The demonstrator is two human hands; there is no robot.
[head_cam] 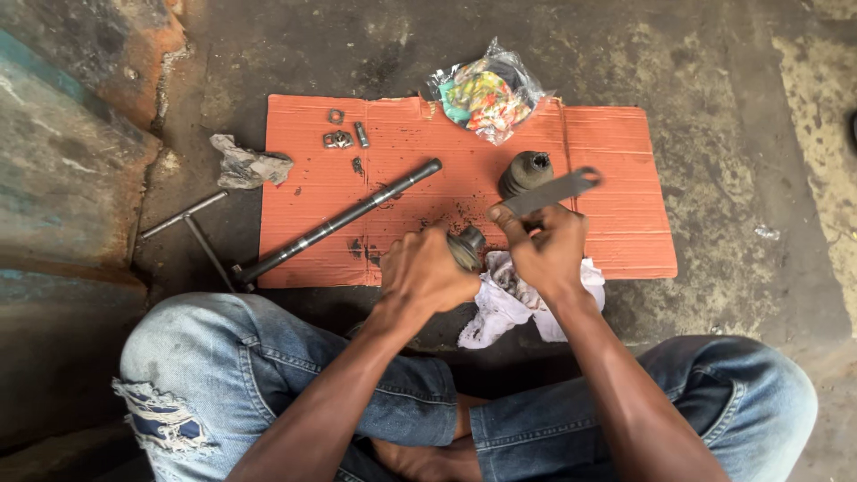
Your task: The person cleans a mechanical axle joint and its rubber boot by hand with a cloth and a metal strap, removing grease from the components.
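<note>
Down low, seated cross-legged in torn jeans on a stained concrete floor (714, 134). Left hand (427, 272) clenched around a dark, greasy joint (468, 246), only its rounded end showing past the fingers. Right hand (546, 250) grasping a flat metal strip (553, 190), pinched between thumb and fingers, the strip slanting up and to the right, with a hole at its far end. Both hands close together, just above the near edge of an orange cardboard sheet (616, 178). White rag (500, 308) lying under and just behind the hands, partly on the cardboard, partly on the floor.

Just beyond the right hand, a ribbed black rubber boot (525, 170) standing on the cardboard, partly behind the strip. Long dark shaft (344, 219) lying diagonally across the cardboard, its lower end reaching past the left edge. Small nuts and a bolt (344, 134) near the far left corner. Clear plastic bag (486, 89) with colourful contents at the far edge. Off the cardboard to the left, a crumpled grey rag (248, 165) and a T-handle wrench (192, 228) on the floor.
</note>
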